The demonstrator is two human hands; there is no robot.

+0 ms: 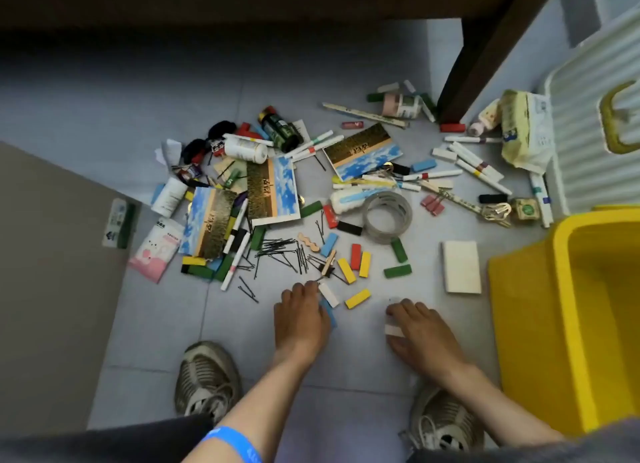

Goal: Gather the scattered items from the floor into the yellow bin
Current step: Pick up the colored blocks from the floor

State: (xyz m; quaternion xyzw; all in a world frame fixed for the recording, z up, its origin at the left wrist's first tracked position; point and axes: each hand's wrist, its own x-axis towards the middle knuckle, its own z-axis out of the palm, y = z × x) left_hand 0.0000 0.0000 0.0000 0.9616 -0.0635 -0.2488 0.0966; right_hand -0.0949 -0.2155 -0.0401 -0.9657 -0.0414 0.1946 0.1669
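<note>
**Two hands on the floor among scattered small things, yellow bin at the right**

From my remote seat I look down at a grey tiled floor (145,310). The yellow bin (568,324) stands at about four o'clock in the picture, its open top facing up; I see nothing inside the part that shows.

My right hand (420,331) lies just left of the bin, at five o'clock. Its fingers curl around a white block (393,330), which it holds against the floor. My left hand (301,318) is at six o'clock, fingertips reaching down near another white block (329,294). A blue block (329,314) shows at its right edge, seemingly held under the fingers; how tightly, I cannot tell.

A yellow block (357,298) lies between the two hands. A white pad (461,266) lies at three o'clock, just left of the bin.

Beyond the hands, toward twelve o'clock, the heap spreads: black hairpins (277,251), coloured blocks, a roll of clear tape (388,216), white marker pens, picture cards (362,151), bottles. A blue wristband (230,443) circles my left forearm. Two worn sneakers (206,379) show at the bottom.
</note>
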